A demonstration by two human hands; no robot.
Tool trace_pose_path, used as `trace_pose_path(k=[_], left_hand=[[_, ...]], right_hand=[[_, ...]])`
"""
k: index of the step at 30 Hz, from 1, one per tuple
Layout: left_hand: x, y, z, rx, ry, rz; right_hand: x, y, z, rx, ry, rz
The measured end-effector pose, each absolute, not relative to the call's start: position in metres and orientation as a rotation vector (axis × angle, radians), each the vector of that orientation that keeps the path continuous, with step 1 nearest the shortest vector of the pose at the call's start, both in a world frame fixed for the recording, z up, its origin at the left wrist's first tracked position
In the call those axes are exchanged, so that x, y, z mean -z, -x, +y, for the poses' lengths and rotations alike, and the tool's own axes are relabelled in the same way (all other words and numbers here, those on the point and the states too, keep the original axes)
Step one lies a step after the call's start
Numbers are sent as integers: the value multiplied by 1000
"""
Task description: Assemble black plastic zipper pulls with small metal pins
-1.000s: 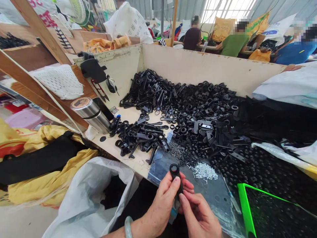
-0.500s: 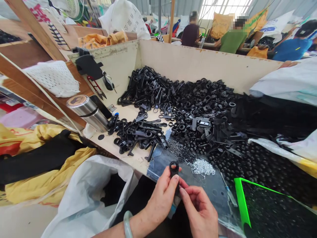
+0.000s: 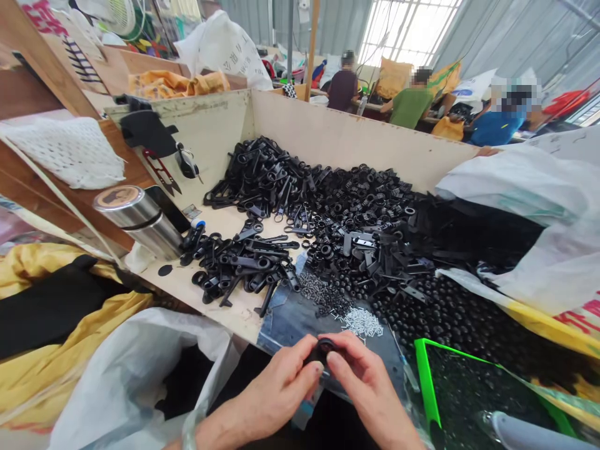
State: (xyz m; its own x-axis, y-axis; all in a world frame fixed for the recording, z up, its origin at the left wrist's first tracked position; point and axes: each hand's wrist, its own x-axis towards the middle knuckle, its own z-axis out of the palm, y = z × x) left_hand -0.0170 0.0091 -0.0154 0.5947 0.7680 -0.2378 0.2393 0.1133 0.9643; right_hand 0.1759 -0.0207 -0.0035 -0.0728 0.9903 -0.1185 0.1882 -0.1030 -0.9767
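The left hand (image 3: 279, 386) and right hand (image 3: 377, 389) are both bare, with rounded fingertips and fine creases over the knuckles. The left thumb (image 3: 305, 379) shows a short nail. Round the left wrist sits one bangle (image 3: 189, 432), pale grey-green, plain and smooth like polished stone, partly cut off by the bottom of the view. The right wrist is bare as far as it shows.

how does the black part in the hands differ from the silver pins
The black part is dark with a rounded end; the silver pins are bright, thin and straight. The black part is held by the left hand and right hand; the silver pins lie loosely heaped. The black part looks larger than any one of the silver pins.
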Motion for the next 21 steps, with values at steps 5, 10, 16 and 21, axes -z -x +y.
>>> trace_pose_path(k=[5,10,16,21], left_hand=[[35,14,28,-718,-2157,833],[51,3,37,-905,-2535,970],[54,-4,45,-618,-2401,590],[37,12,62,-446,-2111,569]], right_hand=[[2,-187,-24,-867,1453,-1708],[9,-186,-35,-506,1367,-1929],[26,-167,-48,20,1482,-2074],[55,-143,-48,-2,1575,-2006]])
